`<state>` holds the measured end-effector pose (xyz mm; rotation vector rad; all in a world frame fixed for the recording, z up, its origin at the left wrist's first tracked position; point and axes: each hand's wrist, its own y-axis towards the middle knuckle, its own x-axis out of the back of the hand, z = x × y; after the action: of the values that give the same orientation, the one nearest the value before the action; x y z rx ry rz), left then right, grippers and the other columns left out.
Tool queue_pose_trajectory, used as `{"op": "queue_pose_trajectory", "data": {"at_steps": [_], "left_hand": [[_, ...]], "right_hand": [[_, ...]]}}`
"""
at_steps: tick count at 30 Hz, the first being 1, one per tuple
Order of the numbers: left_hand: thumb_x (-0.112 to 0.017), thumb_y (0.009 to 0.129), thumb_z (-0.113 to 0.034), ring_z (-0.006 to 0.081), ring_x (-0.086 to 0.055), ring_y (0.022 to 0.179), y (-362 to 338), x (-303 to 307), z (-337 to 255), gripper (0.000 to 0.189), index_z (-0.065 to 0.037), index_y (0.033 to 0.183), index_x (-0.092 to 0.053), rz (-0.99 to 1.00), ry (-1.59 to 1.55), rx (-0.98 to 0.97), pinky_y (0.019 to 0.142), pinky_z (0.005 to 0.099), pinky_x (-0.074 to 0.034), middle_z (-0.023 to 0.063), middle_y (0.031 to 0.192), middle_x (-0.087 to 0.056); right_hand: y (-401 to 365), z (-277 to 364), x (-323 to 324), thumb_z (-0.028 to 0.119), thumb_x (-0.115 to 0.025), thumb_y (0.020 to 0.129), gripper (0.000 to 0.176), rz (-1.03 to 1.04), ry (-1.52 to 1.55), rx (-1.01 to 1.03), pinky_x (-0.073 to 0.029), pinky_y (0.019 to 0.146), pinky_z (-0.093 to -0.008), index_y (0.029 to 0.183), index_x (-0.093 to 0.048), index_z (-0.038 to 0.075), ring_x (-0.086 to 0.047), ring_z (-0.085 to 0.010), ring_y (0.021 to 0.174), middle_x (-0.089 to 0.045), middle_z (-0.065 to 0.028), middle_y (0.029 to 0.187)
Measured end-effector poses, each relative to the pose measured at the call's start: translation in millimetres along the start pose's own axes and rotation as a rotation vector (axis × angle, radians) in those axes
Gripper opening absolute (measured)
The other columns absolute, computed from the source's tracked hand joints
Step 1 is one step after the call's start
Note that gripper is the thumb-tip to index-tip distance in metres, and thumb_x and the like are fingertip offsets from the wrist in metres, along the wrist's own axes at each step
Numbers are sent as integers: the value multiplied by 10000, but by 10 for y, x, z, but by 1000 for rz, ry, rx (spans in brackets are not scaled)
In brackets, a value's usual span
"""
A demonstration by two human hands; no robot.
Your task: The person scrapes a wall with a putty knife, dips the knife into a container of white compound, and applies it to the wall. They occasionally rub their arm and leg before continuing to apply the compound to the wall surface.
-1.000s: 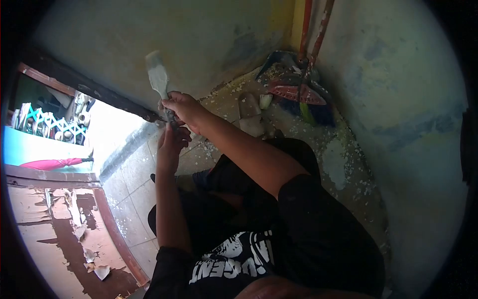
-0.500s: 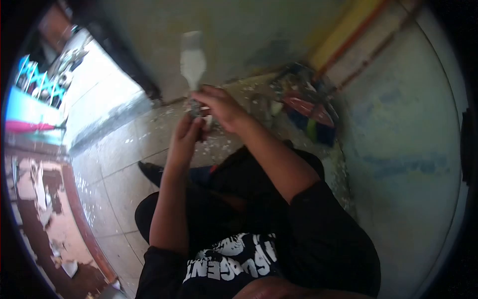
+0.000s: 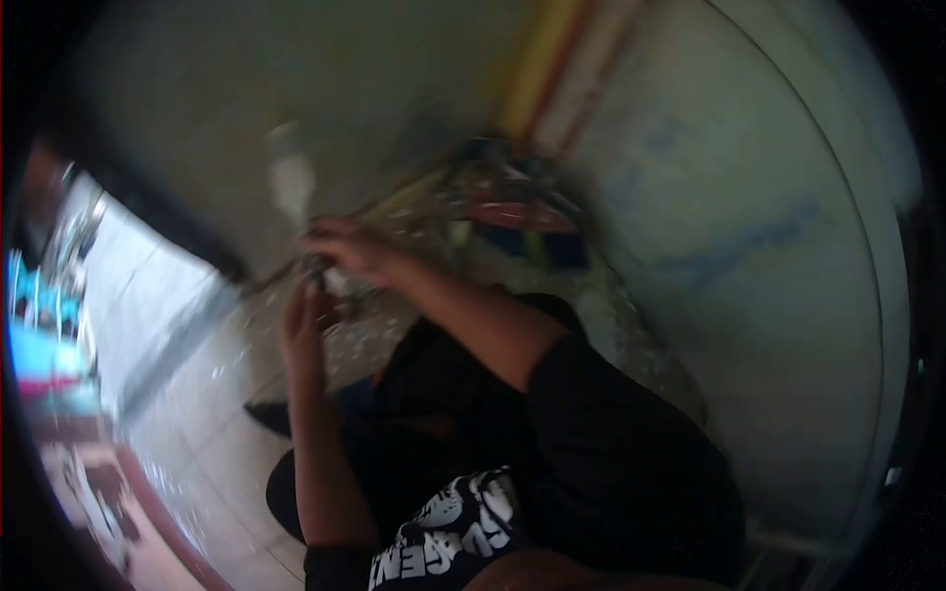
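A pale scraper [image 3: 293, 185], like a putty knife with a flared blade, points up and away from me, blurred by motion. My right hand [image 3: 355, 252] is closed around it near the base of the blade. Just below, my left hand [image 3: 307, 310] closes on the lower end of the handle, thumb up along it. The handle itself is mostly hidden by my fingers. Something whitish shows beside my hands, too blurred to name.
Pale flakes lie over the tiled floor [image 3: 222, 433]. In the corner sits a heap with a red and dark blue item [image 3: 527, 222]. Green walls [image 3: 769, 325] stand ahead and at right. A bright doorway opens at left, above a pink peeling panel [image 3: 89, 492].
The view has swung to the right, so my hands and the scraper appear farther left and lower. Both hands keep nearly the same hold on the scraper.
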<state>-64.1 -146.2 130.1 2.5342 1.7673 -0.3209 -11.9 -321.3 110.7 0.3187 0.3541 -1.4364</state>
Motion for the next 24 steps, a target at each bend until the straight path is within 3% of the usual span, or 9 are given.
{"op": "queue_pose_trajectory", "data": {"at_steps": [6, 7, 8, 13, 18, 23, 24], "left_hand": [[-540, 1032, -308, 101, -609, 818, 42, -176, -45, 353, -25, 1228, -619, -28, 117, 8, 750, 259, -493, 35, 910, -659], [-536, 1032, -317, 95, -601, 823, -51, -106, -34, 357, -30, 1225, -621, -17, 101, -38, 760, 257, -486, 28, 920, -656], [-532, 1033, -327, 89, -593, 828, -74, -103, -48, 360, -34, 1223, -622, -15, 95, -64, 770, 254, -479, 21, 930, -653], [-519, 1034, -363, 100, -574, 853, 2, -48, 36, 374, -45, 1203, -623, -80, 130, -20, 783, 260, -462, 14, 948, -630], [-503, 1038, -382, 108, -551, 859, 30, 70, 176, 389, -46, 1196, -620, -130, 87, -52, 775, 267, -447, 12, 934, -604], [-442, 1062, -348, 112, -522, 821, 1, 0, 164, 388, -26, 1196, -613, -165, 302, -200, 739, 275, -425, 13, 888, -564], [-426, 1067, -342, 114, -521, 816, -2, 11, 177, 392, -21, 1195, -612, -186, 388, -236, 733, 276, -423, 17, 885, -561]], "right_hand": [[-117, 347, 17, 196, -576, 997, 186, 40, 233, -22, -521, 697, -308, 1058, -613, 24, -647, -155, 795, -653, -73, 897], [-90, 300, -28, 209, -542, 1010, 195, 13, 137, 82, -523, 649, -298, 1063, -607, 33, -642, -156, 712, -647, -85, 801], [-76, 302, 18, 209, -542, 1010, 195, 4, 138, 89, -523, 649, -298, 1063, -607, 33, -642, -156, 712, -647, -85, 801], [16, 139, 328, 247, -514, 1011, 238, -216, 9, -34, -497, 518, -302, 1025, -618, 34, -584, -151, 540, -592, -65, 634], [139, -8, 380, 215, -510, 981, 225, -330, -99, -55, -476, 470, -314, 1005, -621, 21, -565, -155, 517, -578, -67, 614], [214, -46, 384, 193, -512, 953, 219, -382, -235, -15, -468, 469, -336, 987, -621, 6, -567, -176, 505, -574, -85, 602], [271, -101, 398, 201, -513, 941, 241, -395, -331, 14, -486, 515, -374, 978, -625, -9, -597, -219, 548, -601, -116, 639]]}}
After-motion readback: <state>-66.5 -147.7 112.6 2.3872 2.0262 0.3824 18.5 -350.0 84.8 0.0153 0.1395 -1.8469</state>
